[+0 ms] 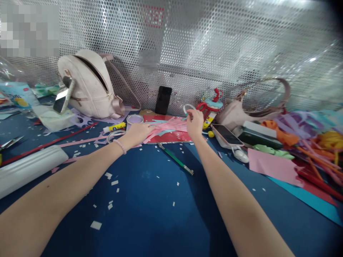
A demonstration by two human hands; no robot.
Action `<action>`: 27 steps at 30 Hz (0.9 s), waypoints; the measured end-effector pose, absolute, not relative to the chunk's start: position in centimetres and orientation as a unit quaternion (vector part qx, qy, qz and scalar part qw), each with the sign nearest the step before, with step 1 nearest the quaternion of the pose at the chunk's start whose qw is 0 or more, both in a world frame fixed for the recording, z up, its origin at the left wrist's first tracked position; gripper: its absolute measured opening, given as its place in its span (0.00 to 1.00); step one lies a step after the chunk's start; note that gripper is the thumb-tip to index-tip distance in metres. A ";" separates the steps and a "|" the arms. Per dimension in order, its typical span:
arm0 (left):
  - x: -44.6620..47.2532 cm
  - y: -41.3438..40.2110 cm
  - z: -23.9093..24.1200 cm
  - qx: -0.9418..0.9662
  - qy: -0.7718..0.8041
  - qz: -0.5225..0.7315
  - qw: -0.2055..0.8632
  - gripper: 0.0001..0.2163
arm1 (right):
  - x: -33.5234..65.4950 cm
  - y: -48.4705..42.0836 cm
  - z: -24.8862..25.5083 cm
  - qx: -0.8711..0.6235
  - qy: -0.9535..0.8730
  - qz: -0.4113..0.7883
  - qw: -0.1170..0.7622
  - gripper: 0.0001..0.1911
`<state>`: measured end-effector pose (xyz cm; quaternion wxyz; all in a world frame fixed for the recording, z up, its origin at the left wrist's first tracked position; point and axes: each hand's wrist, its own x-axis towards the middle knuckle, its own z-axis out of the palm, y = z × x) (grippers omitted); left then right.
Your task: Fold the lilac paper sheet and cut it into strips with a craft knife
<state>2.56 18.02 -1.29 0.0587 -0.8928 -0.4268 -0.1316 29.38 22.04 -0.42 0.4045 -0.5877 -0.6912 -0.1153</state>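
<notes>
I have the pink paper strips (173, 124) lying in a loose bundle across the red sheet (178, 137), with a few pale blue strips (165, 133) among them. My left hand (138, 135) reaches in from the left of the red sheet, its fingers stretched over the near-left ends of the strips; I cannot tell from here whether they pinch any. My right hand (195, 121) is over the right end of the red sheet, fingers curled together and pinching a white loop (189, 105).

Just on the near side of the red sheet I see 1 green craft knife (175, 159), lying slantwise on the blue worktop (144, 207) among small white paper scraps (95, 225). To the left of the sheet sit 2 tape rolls (135, 119) and a yellow glue stick (115, 127); farther left stands a beige backpack (89, 89), its zip partly undone. Behind the sheet, a black smartphone (163, 100) leans upright against the perforated panel (182, 46). To the right of the sheet I make out a red-handled cup (213, 104), a small yellow cap (211, 134) and a phone lying flat (227, 135).
</notes>
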 end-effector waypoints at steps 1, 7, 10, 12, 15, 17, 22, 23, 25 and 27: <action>2.6 17.9 -1.3 -0.894 -0.424 -0.136 0.054 0.15 | 28.8 22.0 -0.7 -0.574 -0.716 -0.108 0.382 0.19; 2.6 18.5 -1.2 -0.882 -0.437 -0.176 -0.013 0.14 | 26.5 21.7 -2.4 -0.477 -0.845 -0.060 0.233 0.18; 2.0 19.7 -0.7 -0.849 -0.480 -0.207 -0.073 0.14 | 26.1 21.5 -2.4 -0.440 -0.876 -0.056 0.191 0.18; 1.5 20.5 -0.2 -0.823 -0.508 -0.221 -0.128 0.14 | 25.7 21.4 -2.0 -0.418 -0.891 -0.055 0.170 0.18; 0.7 21.0 0.6 -0.786 -0.529 -0.227 -0.225 0.14 | 24.3 20.9 -1.4 -0.377 -0.915 -0.050 0.136 0.21; 0.4 20.9 1.0 -0.763 -0.534 -0.226 -0.287 0.14 | 23.2 20.6 -1.0 -0.358 -0.925 -0.049 0.115 0.24; 0.5 20.2 1.2 -0.727 -0.551 -0.202 -0.357 0.14 | 21.1 19.3 -0.4 -0.399 -0.907 -0.078 0.108 0.18; 0.5 20.3 1.3 -0.725 -0.557 -0.193 -0.356 0.15 | 20.8 19.1 -0.3 -0.417 -0.898 -0.085 0.112 0.16; 0.2 20.7 1.5 -0.726 -0.572 -0.174 -0.340 0.15 | 20.4 18.8 -0.3 -0.451 -0.880 -0.093 0.118 0.14; -0.5 21.3 1.8 -0.730 -0.590 -0.152 -0.309 0.15 | 20.2 18.5 -0.2 -0.472 -0.869 -0.091 0.118 0.13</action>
